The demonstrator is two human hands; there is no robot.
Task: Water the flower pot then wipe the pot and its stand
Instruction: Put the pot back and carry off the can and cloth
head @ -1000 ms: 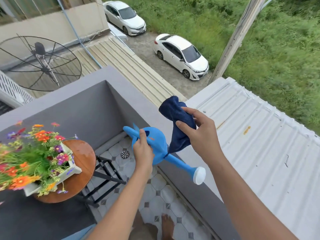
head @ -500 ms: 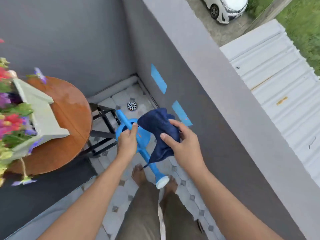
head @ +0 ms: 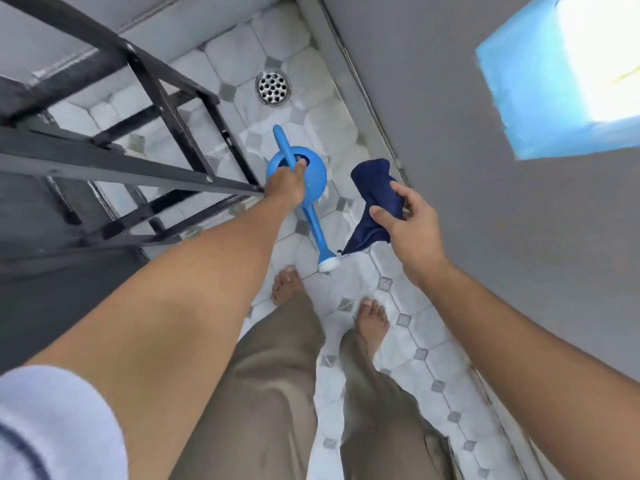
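Observation:
My left hand (head: 287,185) grips the handle of a blue watering can (head: 313,181), held low over the tiled floor with its white-tipped spout (head: 327,263) pointing toward my feet. To its right, my right hand (head: 408,220) holds a dark blue cloth (head: 375,192) that hangs down from my fingers. The black metal legs of the stand (head: 166,112) fill the upper left. The flower pot and the stand's wooden top are out of view.
A round metal floor drain (head: 273,87) sits in the white tiles beyond the can. A grey wall (head: 450,133) with a blue patch (head: 519,98) runs along the right. My bare feet (head: 287,285) stand just below the spout.
My view has tipped steeply down from the balcony wall to the floor. Both hands have lowered, the can has dropped close to the tiles, and the cloth has moved apart from the can.

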